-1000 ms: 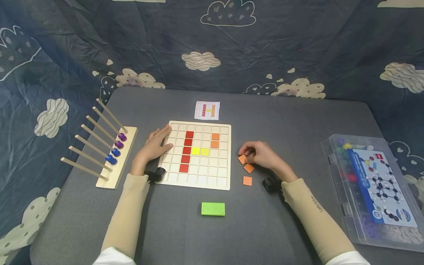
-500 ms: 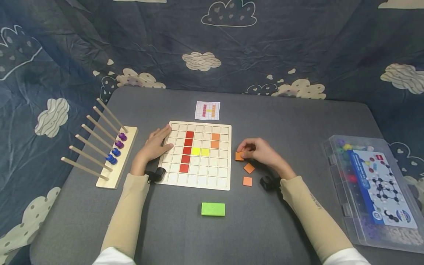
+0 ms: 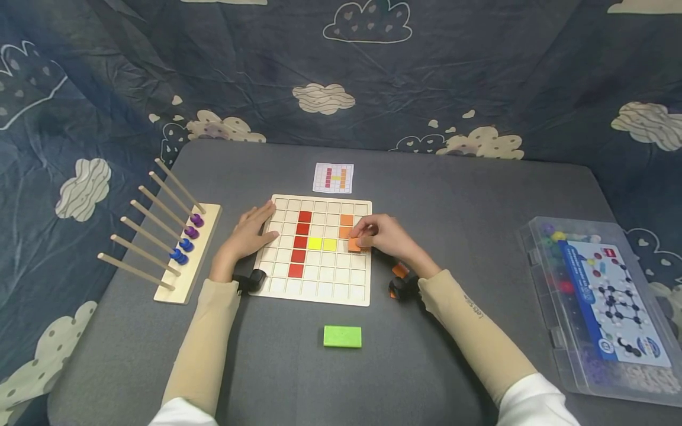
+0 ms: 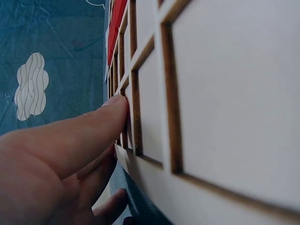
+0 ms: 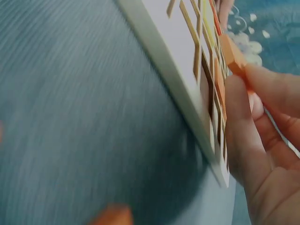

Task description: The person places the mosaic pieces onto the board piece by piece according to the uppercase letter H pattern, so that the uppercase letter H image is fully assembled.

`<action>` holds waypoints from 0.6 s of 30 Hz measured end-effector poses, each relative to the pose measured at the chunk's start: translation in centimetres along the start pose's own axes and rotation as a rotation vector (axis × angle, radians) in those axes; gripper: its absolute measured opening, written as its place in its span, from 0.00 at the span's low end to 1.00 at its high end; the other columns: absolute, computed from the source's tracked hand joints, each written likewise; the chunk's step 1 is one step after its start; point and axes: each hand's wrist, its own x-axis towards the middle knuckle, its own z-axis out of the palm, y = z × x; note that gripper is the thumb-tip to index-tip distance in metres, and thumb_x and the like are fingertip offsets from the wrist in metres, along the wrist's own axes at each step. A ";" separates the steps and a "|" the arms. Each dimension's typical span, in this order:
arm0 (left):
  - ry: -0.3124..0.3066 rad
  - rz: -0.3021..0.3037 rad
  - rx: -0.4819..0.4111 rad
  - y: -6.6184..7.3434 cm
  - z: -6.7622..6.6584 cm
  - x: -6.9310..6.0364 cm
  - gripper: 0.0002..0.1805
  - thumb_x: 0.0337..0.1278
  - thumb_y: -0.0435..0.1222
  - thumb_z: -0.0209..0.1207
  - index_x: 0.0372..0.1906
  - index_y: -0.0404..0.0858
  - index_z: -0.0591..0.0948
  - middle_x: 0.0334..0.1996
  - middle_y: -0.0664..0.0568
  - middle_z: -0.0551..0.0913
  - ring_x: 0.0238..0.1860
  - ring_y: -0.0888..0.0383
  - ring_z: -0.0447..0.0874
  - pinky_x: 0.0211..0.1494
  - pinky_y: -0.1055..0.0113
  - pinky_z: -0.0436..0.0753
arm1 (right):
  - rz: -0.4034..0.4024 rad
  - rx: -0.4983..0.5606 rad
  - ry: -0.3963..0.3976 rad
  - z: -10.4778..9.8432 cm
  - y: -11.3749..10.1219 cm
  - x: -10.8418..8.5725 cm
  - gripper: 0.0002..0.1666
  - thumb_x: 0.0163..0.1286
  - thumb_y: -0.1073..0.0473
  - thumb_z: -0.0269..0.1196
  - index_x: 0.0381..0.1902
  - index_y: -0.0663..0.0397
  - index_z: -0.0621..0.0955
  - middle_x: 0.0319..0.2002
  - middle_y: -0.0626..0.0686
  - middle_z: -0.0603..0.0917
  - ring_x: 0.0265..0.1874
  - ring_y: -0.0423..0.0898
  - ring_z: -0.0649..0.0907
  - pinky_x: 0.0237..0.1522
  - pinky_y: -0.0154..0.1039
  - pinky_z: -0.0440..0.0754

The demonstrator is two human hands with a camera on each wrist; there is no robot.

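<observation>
A wooden grid board (image 3: 319, 290) lies mid-table, bearing a column of red tiles (image 3: 300, 241), two yellow tiles (image 3: 322, 244) side by side and two orange tiles (image 3: 346, 220) towards the right. My right hand (image 3: 389, 238) pinches another orange tile (image 3: 354, 245) between thumb and fingers, just over the board near the yellow pair; in the right wrist view that pinched tile (image 5: 232, 55) is tilted above the grid. My left hand (image 3: 247, 236) rests on the board's left edge, its thumb (image 4: 89, 133) straight on the rim in the left wrist view.
Loose orange tiles (image 3: 400, 270) lie partly hidden under my right wrist. Behind the board is a pattern card (image 3: 333, 178); a green block (image 3: 343, 336) lies in front. A peg rack (image 3: 186, 260) with beads stands left, a clear plastic case (image 3: 613, 307) at the right.
My right hand has picked up an orange tile from the table right of the board and carried it left over the board. The left hand has stayed put.
</observation>
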 end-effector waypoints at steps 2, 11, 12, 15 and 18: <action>0.000 -0.001 -0.002 0.0 0.0 0.0 0.36 0.66 0.37 0.54 0.73 0.31 0.54 0.75 0.40 0.48 0.72 0.34 0.38 0.65 0.32 0.41 | 0.000 -0.026 0.006 0.6 -0.3 0.4 0.05 0.58 0.71 0.67 0.33 0.61 0.84 0.31 0.53 0.83 0.26 0.44 0.78 0.29 0.35 0.74; 0.003 -0.009 -0.002 0.0 0.0 -0.1 0.36 0.66 0.36 0.54 0.73 0.31 0.53 0.74 0.40 0.48 0.72 0.34 0.38 0.66 0.32 0.41 | -0.097 -0.288 0.038 2.3 -1.1 1.3 0.12 0.51 0.77 0.57 0.27 0.58 0.82 0.25 0.49 0.81 0.24 0.43 0.77 0.30 0.35 0.74; 0.004 -0.009 -0.003 0.1 0.0 -0.1 0.36 0.66 0.36 0.54 0.73 0.31 0.53 0.74 0.40 0.48 0.72 0.34 0.38 0.66 0.32 0.41 | -0.118 -0.323 0.043 2.4 -1.1 1.4 0.13 0.50 0.77 0.56 0.26 0.58 0.82 0.25 0.49 0.81 0.25 0.43 0.77 0.31 0.35 0.74; 0.003 -0.011 -0.004 0.1 0.0 0.0 0.36 0.66 0.37 0.54 0.73 0.31 0.53 0.74 0.40 0.48 0.72 0.34 0.38 0.66 0.32 0.41 | -0.160 -0.398 0.064 2.6 -1.2 1.5 0.13 0.49 0.77 0.56 0.25 0.56 0.82 0.23 0.48 0.80 0.24 0.43 0.77 0.31 0.37 0.74; 0.001 -0.012 -0.008 0.1 0.0 0.0 0.36 0.66 0.37 0.54 0.74 0.31 0.53 0.75 0.40 0.47 0.72 0.35 0.38 0.66 0.33 0.41 | -0.181 -0.425 0.076 2.7 -1.3 1.5 0.14 0.48 0.77 0.58 0.24 0.55 0.82 0.22 0.47 0.80 0.24 0.42 0.77 0.30 0.38 0.74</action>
